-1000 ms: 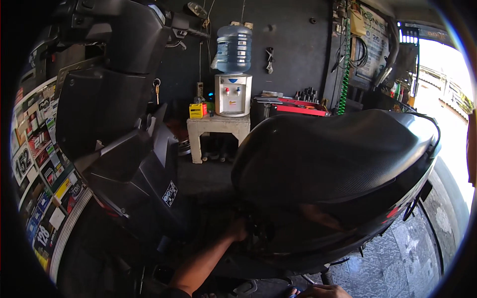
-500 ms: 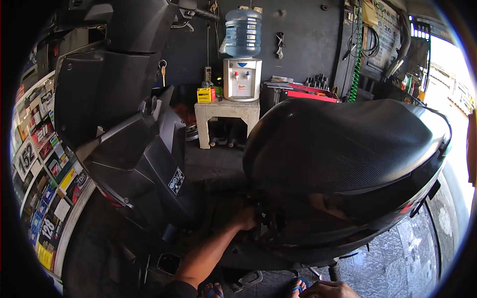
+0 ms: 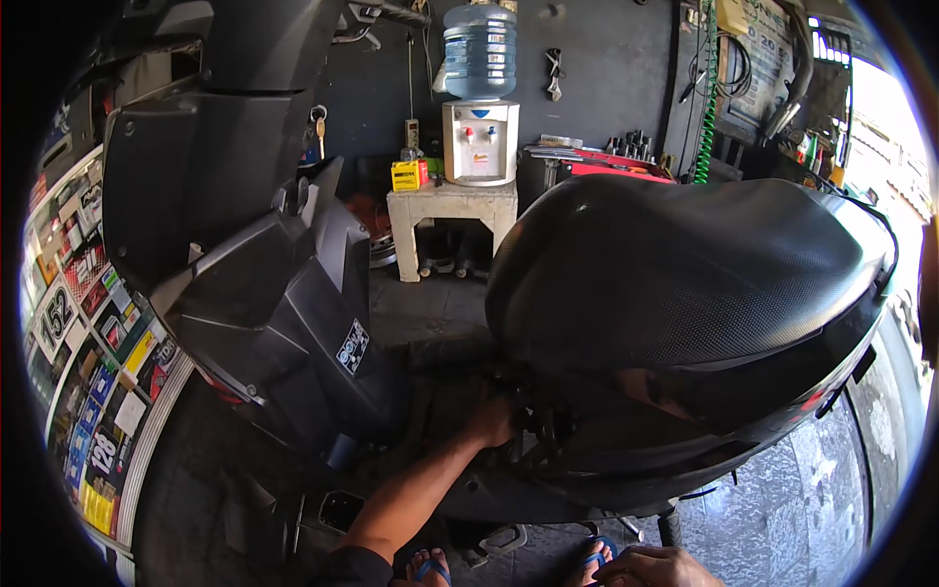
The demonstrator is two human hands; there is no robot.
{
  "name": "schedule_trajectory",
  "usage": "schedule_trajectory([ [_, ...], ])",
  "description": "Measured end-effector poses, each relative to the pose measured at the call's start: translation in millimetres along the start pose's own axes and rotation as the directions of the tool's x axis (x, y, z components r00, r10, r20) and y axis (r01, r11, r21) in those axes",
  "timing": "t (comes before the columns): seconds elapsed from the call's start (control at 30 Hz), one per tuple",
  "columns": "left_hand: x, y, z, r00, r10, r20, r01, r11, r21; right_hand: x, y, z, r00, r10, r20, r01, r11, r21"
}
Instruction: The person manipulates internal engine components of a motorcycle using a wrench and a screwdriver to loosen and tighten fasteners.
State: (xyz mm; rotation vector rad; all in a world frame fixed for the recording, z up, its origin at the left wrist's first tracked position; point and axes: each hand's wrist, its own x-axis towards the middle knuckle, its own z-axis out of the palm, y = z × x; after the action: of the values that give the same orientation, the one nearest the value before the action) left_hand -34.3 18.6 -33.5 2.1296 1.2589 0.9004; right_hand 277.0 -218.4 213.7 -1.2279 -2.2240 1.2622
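A black scooter stands across the view, its textured seat [image 3: 704, 274] to the right and its dark front bodywork [image 3: 284, 323] to the left. My left hand [image 3: 494, 421] reaches into the uncovered middle section below the front of the seat, beside dark metal parts [image 3: 538, 426]. Its fingers are lost in shadow among those parts, so their grip does not show. Low at the bottom edge, my right hand [image 3: 653, 565] is closed with curled fingers, apart from the scooter. Whatever it may hold is hidden by the hand and the frame edge.
Behind the scooter, a water dispenser [image 3: 480, 142] and a yellow box [image 3: 405, 176] stand on a small table [image 3: 452, 203]. A red tool cart [image 3: 616, 164] is next to them. A sticker-covered display case [image 3: 88, 362] lines the left. My sandalled feet [image 3: 428, 567] are below.
The whole view has tilted slightly downward. My left hand stays in the scooter's middle section, shifted a little to the right in the picture. My right hand remains closed near the bottom edge.
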Motion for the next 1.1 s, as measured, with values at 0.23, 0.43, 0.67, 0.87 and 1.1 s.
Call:
schedule_trajectory([
  [0.23,0.3,-1.4,2.1,0.996,-0.084,0.024,0.075,0.962,0.264,4.3,1.1,-2.4,0.997,-0.041,0.066,0.046,0.997,-0.067],
  [0.43,1.8,-6.1,3.3,0.992,-0.126,0.026,0.11,0.938,0.328,13.9,-8.6,-3.3,0.998,-0.02,0.061,0.021,1.0,-0.017],
  [0.67,-2.3,-5.0,8.0,0.994,-0.113,0.0,0.105,0.919,0.379,20.1,-6.6,5.1,0.998,0.037,0.059,-0.029,0.991,-0.13],
  [0.87,4.3,4.8,-2.0,0.956,-0.243,0.162,0.166,0.908,0.384,13.6,9.3,10.6,0.997,0.009,0.072,0.009,0.971,-0.24],
  [1.1,1.6,-7.4,6.8,0.963,-0.245,0.108,0.189,0.907,0.377,20.3,2.7,19.6,0.998,0.05,-0.03,-0.055,0.978,-0.202],
])
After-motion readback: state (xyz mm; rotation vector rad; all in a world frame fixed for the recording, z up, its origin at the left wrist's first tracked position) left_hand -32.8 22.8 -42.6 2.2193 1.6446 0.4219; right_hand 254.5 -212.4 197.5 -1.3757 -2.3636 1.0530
